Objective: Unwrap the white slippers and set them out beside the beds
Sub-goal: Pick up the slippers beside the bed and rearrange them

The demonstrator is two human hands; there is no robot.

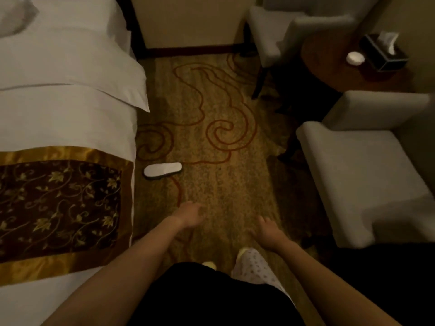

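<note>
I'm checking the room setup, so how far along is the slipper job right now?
Done: one white slipper lies unwrapped on the carpet beside the bed. In hand: nothing; the left hand and right hand are both empty and open. Left: no second slipper is in view, so its mate remains to be set out.

Matt white slipper [163,169], glossy satin runner [58,154]
</note>
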